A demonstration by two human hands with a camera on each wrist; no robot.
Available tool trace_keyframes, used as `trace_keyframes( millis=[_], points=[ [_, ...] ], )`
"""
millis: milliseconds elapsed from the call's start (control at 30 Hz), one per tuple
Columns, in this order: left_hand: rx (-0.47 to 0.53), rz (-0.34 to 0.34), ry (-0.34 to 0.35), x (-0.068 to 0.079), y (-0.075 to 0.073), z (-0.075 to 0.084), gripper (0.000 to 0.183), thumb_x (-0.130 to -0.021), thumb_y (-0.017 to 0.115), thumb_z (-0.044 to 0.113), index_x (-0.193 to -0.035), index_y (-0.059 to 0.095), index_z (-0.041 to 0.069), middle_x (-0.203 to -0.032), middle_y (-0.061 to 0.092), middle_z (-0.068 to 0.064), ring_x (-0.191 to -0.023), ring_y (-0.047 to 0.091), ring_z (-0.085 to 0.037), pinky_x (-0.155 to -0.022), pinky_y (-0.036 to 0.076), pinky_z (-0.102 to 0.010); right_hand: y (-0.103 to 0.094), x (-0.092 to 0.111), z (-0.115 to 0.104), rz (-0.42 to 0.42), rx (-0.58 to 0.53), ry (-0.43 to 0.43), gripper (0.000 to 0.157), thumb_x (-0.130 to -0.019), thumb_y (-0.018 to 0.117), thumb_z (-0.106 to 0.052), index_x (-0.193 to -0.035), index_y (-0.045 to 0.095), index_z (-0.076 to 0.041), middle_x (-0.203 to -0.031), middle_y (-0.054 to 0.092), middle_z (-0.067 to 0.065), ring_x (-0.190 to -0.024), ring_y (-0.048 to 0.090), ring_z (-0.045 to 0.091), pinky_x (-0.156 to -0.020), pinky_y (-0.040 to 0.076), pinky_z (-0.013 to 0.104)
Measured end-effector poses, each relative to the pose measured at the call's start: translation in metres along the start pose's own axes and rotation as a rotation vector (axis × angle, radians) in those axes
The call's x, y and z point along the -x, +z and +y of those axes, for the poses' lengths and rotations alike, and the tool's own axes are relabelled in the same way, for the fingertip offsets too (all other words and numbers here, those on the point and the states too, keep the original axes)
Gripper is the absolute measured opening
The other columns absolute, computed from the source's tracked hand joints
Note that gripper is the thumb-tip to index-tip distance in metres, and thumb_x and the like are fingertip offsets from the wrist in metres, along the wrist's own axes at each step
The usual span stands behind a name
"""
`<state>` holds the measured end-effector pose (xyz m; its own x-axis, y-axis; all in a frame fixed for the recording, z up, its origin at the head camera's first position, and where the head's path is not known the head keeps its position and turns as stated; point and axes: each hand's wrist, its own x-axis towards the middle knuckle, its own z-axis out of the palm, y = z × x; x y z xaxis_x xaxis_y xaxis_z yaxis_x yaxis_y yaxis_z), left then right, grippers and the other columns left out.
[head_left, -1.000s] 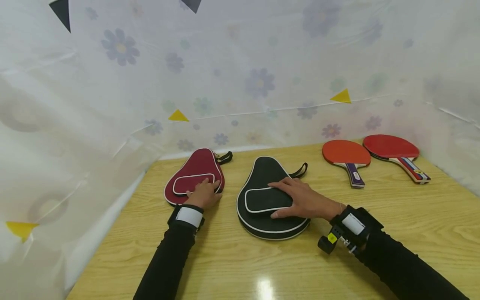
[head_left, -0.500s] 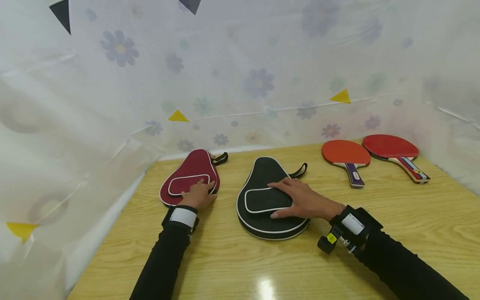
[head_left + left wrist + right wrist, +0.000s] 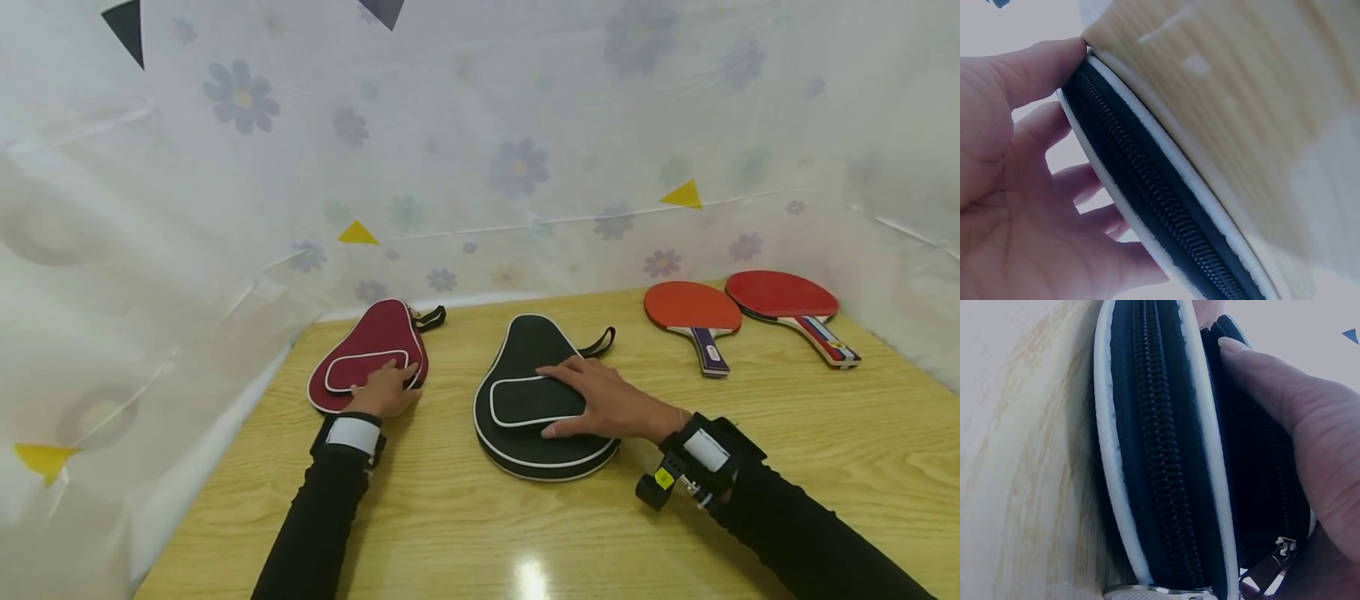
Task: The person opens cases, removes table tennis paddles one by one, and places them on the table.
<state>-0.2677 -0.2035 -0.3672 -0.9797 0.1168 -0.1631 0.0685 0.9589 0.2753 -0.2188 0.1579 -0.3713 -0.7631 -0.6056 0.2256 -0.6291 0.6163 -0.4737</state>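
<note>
Left sleeve (image 3: 311, 517): long, black, wrinkled cloth, at 7 o'clock in the head view
Left wrist strap (image 3: 379, 454): black, with a wide white panel (image 3: 354, 435)
Left grip (image 3: 384, 392): bare hand
Right sleeve (image 3: 817, 533): matching black cloth, at 4 o'clock, its outline slightly puckered
Right wrist mount (image 3: 738, 442): bulky, black, angular, with an oblong white patch (image 3: 707, 450)
Black block (image 3: 651, 493): small, at the patch's 8 o'clock, bearing a yellow square (image 3: 663, 477)
Silvery fitting (image 3: 701, 493): metallic, at the patch's 6 o'clock
Right grip (image 3: 596, 400): bare hand, thin wrist cord (image 3: 682, 414)
</note>
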Motion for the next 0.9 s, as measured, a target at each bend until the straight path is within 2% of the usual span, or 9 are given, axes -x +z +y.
trace_keyframes(
  millis=[900],
  points=[
    [-0.006, 0.001, -0.012, -0.002, -0.009, -0.034, 0.06, -0.103, 0.056, 0.029, -0.157, 0.037, 0.012, -0.161, 0.021, -0.03, -0.144, 0.024, -0.056, -0.103, 0.014, -0.083, 0.001, 0.001, 0.0, 0.009, 0.001, -0.003, 0.082, -0.084, 0.078, -0.051, -0.149, 0.049, -0.011, -0.132, 0.053, 0.014, -0.12, 0.049, 0.036, -0.103, 0.034, 0.064]
  ],
)
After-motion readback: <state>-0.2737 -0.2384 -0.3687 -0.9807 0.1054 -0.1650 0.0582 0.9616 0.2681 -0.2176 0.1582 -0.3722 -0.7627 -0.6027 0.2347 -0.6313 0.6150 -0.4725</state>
